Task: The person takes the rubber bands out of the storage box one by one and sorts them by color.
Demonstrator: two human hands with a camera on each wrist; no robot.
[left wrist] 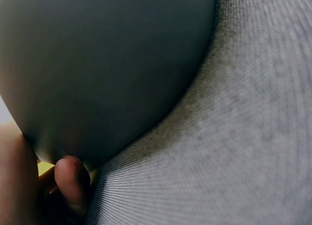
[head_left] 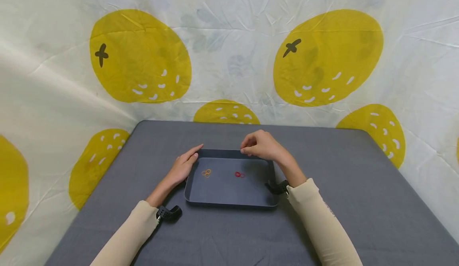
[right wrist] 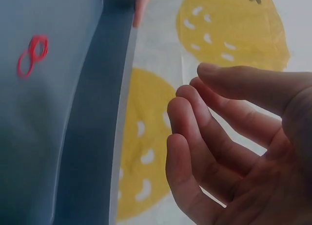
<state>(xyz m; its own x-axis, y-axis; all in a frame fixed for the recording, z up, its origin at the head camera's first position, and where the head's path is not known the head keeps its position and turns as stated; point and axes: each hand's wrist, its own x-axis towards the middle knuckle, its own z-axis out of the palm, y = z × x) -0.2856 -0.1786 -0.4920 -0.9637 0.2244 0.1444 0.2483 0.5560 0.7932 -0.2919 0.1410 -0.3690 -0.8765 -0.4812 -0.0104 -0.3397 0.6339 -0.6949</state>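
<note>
A dark grey shallow tray (head_left: 229, 202) lies on the table. My left hand (head_left: 182, 168) holds its left side near the far corner, index finger stretched past the corner and thumb at the rim. In the left wrist view a bent fingertip (left wrist: 69, 178) meets the tray's outer wall (left wrist: 112, 79). Thin orange rubber bands (head_left: 206, 173) lie in the tray's left half. Red rubber bands (head_left: 239, 174) lie looped together near its middle. Over the far rim, toward the right, hovers my right hand (head_left: 263, 144); its fingers are loosely bent with nothing between them and the thumb.
A grey cloth (head_left: 358, 202) covers the table. Behind it hangs a white curtain (head_left: 233, 59) with large yellow fruit prints. Black wrist cameras sit on both wrists, the right one (head_left: 277, 187) overlapping the tray's right side in the head view.
</note>
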